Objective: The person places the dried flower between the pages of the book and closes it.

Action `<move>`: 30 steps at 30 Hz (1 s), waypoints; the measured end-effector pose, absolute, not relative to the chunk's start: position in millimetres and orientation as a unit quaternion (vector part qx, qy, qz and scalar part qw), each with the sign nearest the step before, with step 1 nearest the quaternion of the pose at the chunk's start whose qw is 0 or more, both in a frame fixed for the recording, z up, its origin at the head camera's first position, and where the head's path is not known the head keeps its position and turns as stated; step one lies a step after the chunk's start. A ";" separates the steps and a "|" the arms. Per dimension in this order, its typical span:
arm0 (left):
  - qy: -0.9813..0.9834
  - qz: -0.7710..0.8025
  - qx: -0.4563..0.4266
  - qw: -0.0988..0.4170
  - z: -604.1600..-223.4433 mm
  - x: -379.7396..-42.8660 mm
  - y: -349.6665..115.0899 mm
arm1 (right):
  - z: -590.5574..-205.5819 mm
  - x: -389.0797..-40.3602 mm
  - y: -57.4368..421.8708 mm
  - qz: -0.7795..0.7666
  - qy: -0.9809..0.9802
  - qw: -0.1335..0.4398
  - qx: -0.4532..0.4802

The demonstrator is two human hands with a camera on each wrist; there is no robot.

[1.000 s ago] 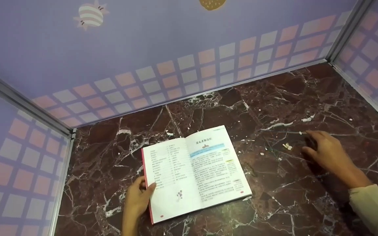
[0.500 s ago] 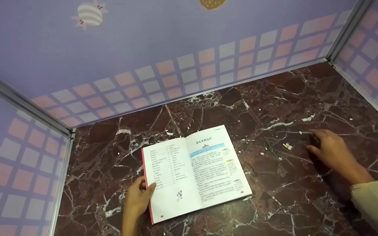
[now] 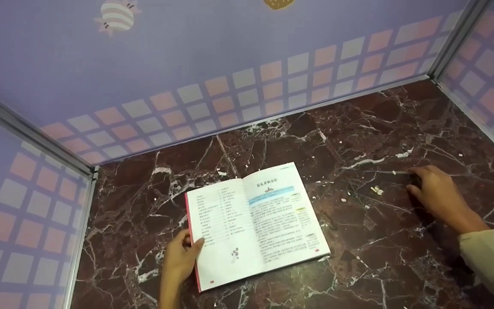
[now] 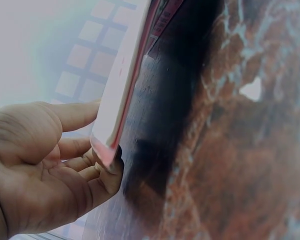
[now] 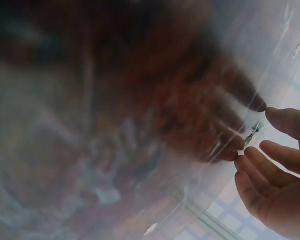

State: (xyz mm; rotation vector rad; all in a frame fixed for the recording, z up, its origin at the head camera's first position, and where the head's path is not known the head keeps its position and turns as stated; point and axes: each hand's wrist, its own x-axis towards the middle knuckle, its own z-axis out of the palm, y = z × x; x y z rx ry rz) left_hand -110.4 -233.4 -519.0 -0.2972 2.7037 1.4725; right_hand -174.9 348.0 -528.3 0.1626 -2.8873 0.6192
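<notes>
An open book (image 3: 232, 262) with a red cover edge lies tilted on the dark marbled table, a list of lines on its left page and a text page with a blue band on its right. My left hand (image 3: 178, 259) grips the book's left edge, thumb on the page. In the left wrist view, the fingers of that left hand (image 4: 45, 165) curl under the raised corner of the book (image 4: 115, 100). To the right of the book, my right hand (image 3: 438, 195) rests with its fingertips on the table. The right wrist view shows that right hand (image 5: 280, 180) holding nothing, fingers loosely bent.
Small pale scraps (image 3: 376, 190) lie between the book and the right hand, with more bits scattered around. A purple wall (image 3: 212, 51) with pink and white squares borders the marbled table (image 3: 122, 223) at the back, and side panels rise at left and right.
My right hand has shifted slightly to the right, a little farther from the pale scraps. The left hand and the open book stay in place.
</notes>
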 end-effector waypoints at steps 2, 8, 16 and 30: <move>0.875 0.474 -0.099 0.025 -518.6 -110.4 -233.0 | -528.5 -174.8 348.6 0.207 -0.972 0.098 0.053; 0.878 0.467 -0.102 0.025 -518.4 -111.2 -232.8 | -529.6 -174.4 348.6 0.205 -0.970 0.122 0.052; 0.876 0.471 -0.099 0.024 -519.7 -111.1 -233.0 | -531.5 -177.5 349.1 0.206 -0.964 0.154 0.062; 0.879 0.465 -0.096 0.032 -519.2 -111.4 -234.0 | -531.9 -180.2 345.8 0.207 -0.965 0.150 0.052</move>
